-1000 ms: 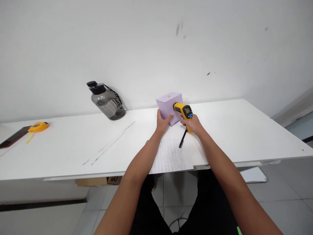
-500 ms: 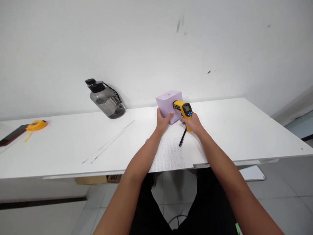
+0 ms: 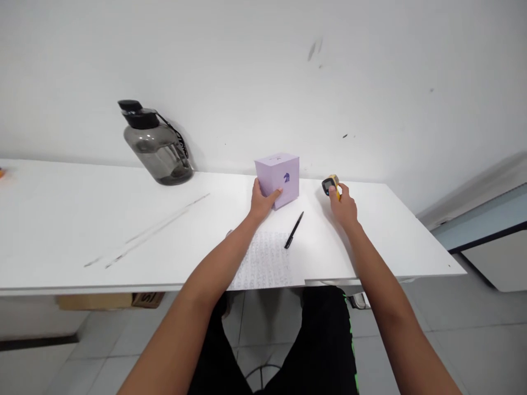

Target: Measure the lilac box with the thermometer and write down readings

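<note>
- We see the left hand (image 3: 263,204) spread around the lower left of a lilac, block-shaped box with a dark purple emblem (image 3: 278,181), its thumb on the front face and its fingers along the side.
- We see the right hand (image 3: 344,207) curled around a yellow-and-black, pistol-shaped plastic device with a small screen (image 3: 330,183), right of the frame's centre, thumb near the screen; we cannot tell whether the device touches the desk.
- The key relation for us: the device sits to the right of the box, well apart, with bare white desk (image 3: 407,241) between them. The box is up and slightly right of the left hand, its near vertical edge towards us; the device is at the upper left of the right hand, its barrel seen almost end-on. Each hand is the nearer one to what it holds.
- Below that gap we find a slim black pen (image 3: 294,230), slanting from lower left to upper right, its lower end near a white sheet of paper covered in writing (image 3: 263,262).
- We count two hands, one box, one device, one pen, one sheet and, at upper left, one grey translucent bottle with a black cap (image 3: 158,149).
</note>
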The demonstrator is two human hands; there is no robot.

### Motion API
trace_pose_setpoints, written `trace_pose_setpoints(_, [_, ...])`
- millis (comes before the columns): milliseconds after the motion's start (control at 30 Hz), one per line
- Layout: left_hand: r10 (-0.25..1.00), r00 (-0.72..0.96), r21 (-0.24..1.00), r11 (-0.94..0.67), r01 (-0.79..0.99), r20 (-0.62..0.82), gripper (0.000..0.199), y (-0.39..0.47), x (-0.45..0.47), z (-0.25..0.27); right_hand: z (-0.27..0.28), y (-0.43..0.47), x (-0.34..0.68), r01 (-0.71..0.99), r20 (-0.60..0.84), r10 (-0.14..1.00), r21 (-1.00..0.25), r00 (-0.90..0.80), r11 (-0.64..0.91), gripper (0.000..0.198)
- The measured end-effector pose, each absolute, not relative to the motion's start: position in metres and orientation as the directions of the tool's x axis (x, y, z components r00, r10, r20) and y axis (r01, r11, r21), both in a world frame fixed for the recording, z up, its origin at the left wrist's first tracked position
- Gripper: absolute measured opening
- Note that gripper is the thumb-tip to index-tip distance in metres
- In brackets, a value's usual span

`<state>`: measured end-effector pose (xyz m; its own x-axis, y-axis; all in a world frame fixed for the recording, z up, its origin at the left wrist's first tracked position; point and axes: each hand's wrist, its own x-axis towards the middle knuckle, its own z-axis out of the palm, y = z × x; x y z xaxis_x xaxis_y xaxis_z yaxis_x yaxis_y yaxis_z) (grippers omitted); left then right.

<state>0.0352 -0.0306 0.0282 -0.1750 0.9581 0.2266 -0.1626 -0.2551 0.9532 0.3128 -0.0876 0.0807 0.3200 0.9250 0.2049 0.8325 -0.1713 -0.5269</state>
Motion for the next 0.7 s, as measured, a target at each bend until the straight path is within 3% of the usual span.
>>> trace_pose_setpoints(67, [0.956,-0.174,0.951,-0.265,-0.161,0.237,0.074,-0.030,0.035,0.028,0.083,-0.092,0.318,0.877,0.148,0.926,-0.401,0.347,-0.265,0.074])
trace_pose_setpoints(200, [0.952,-0.182,0.948,-0.276,-0.160,0.247,0.078,-0.030,0.035,0.027,0.084,-0.094,0.308,0.955,0.105,0.972,-0.234,0.211,-0.182,0.066])
trace_pose_setpoints(333, [0.954,-0.159,0.945,-0.280,-0.169,0.254,0.081,-0.029,0.035,0.026,0.080,-0.091,0.300,0.964,0.062,0.983,-0.215,0.173,-0.156,0.067])
trace_pose_setpoints(567, [0.953,-0.147,0.940,-0.290,-0.178,0.266,0.083,-0.027,0.035,0.024,0.065,-0.087,0.300,0.967,0.138,0.978,-0.219,0.159,-0.126,0.066])
trace_pose_setpoints(700, [0.954,-0.144,0.942,-0.286,-0.176,0.262,0.083,-0.027,0.035,0.023,0.058,-0.088,0.301,0.978,0.274,0.959,-0.207,0.068,-0.010,0.061])
